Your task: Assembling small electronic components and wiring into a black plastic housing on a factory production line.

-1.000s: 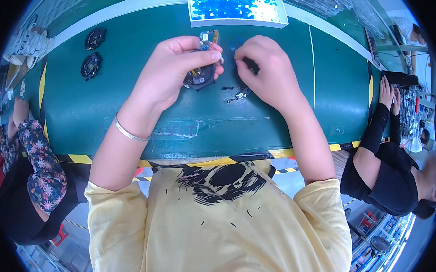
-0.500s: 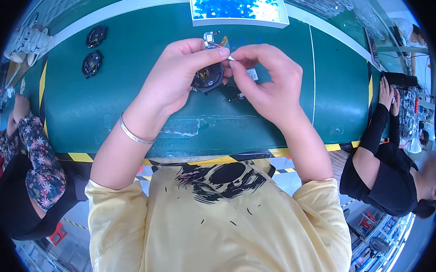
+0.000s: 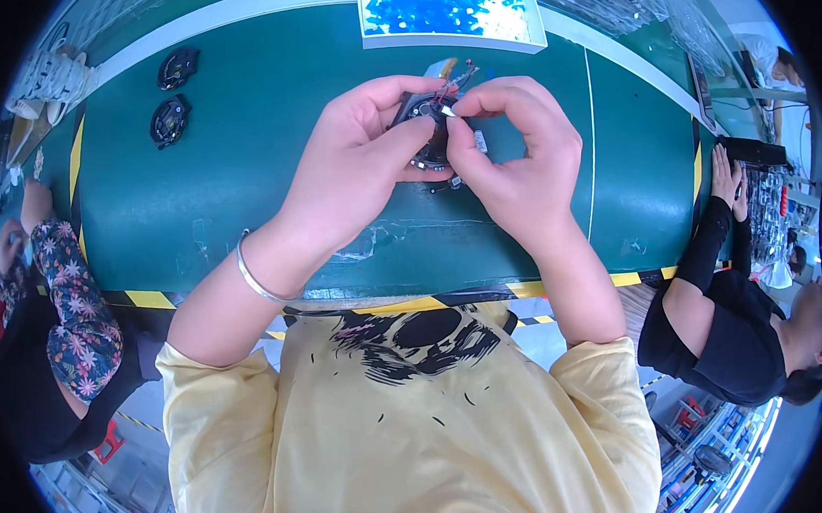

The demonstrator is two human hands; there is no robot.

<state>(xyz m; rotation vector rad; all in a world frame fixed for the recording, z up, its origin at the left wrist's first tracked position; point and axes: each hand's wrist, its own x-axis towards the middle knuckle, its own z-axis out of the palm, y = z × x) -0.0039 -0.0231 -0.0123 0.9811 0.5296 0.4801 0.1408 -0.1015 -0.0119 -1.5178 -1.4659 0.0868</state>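
My left hand [image 3: 356, 158] grips a dark round watch-like housing [image 3: 436, 147], its thumb lying across the open inside. Thin wires and a small circuit piece [image 3: 463, 78] stick up past the housing's far edge. Between the thumb and forefinger of my right hand [image 3: 526, 155], a small white piece [image 3: 448, 111] is pinched at the housing's upper right; whether it is a tab or a sticker I cannot tell. A small pale labelled part [image 3: 480, 142] shows partly behind my right fingers.
Two similar black housings [image 3: 169, 121] lie at the left of the green table [image 3: 241, 154]. A white box [image 3: 457, 43] with blue and white contents stands at the far side. Co-workers sit at left [image 3: 79, 317] and right [image 3: 716, 307]. Striped tape [image 3: 404, 304] marks the front edge.
My left hand has shifted right and turned the housing, bringing its open inside under my right fingers. The wires now point up and right. My right hand keeps its pinch on the white piece.
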